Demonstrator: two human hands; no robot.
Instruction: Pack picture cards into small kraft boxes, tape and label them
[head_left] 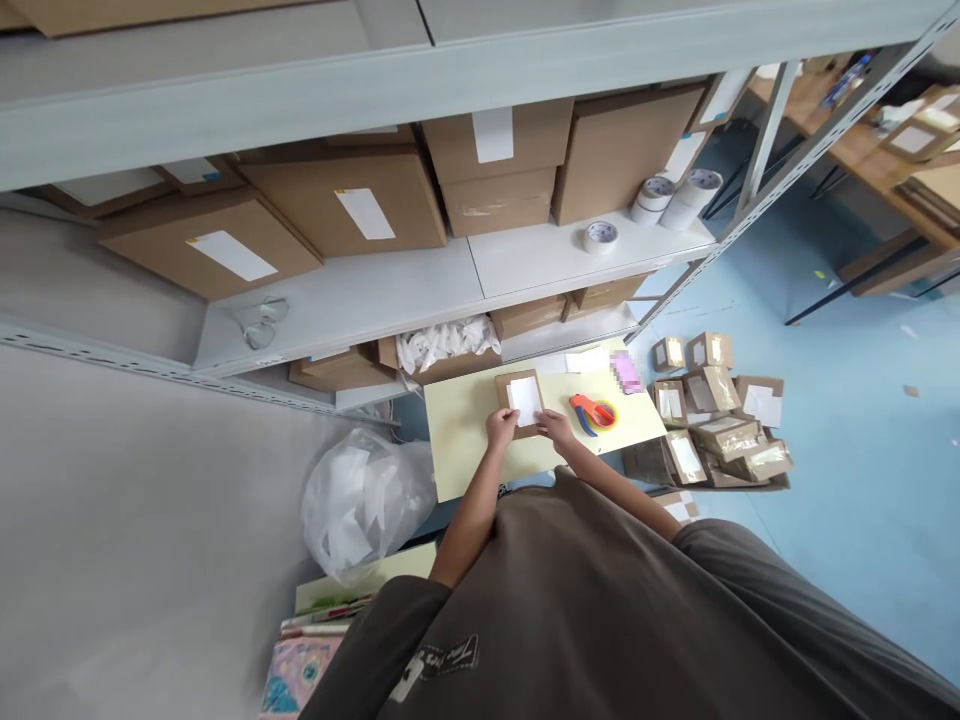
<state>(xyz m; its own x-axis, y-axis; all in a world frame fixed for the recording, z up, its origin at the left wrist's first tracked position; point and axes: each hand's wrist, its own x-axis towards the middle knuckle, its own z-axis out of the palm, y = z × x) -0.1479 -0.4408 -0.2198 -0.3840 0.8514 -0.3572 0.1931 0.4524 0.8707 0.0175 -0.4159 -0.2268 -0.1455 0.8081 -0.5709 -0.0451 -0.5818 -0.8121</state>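
A small cardboard box (520,402) with a white label (524,400) on its top face lies on the pale yellow table (465,440), and every place here is told from that box. The left hand (501,428) is at the box's near left corner, fingers curled and pressed against its edge; the right hand (556,428) is at the near right corner, fingers likewise closed on the edge; so both hands grip the box between them, though how tightly cannot be told at this size. Just to the right of the box lies a red and orange tape dispenser (594,411), flat on the same table and not touching it; beyond that, further right and a little away, sits a small pink thing (626,372), blurred. Right of the box and off the table's end, a heap of small labelled parcels (712,410) lies on the blue floor (847,440). Beyond the box stands a grey metal shelf unit (480,270); its board above the box bears large brown cartons (352,200) with white labels, and, up and to the right, several rolls of tape (660,200). Down and to the left of the box, on the floor beside the table, sits a clear plastic bag (364,500) stuffed with white material.
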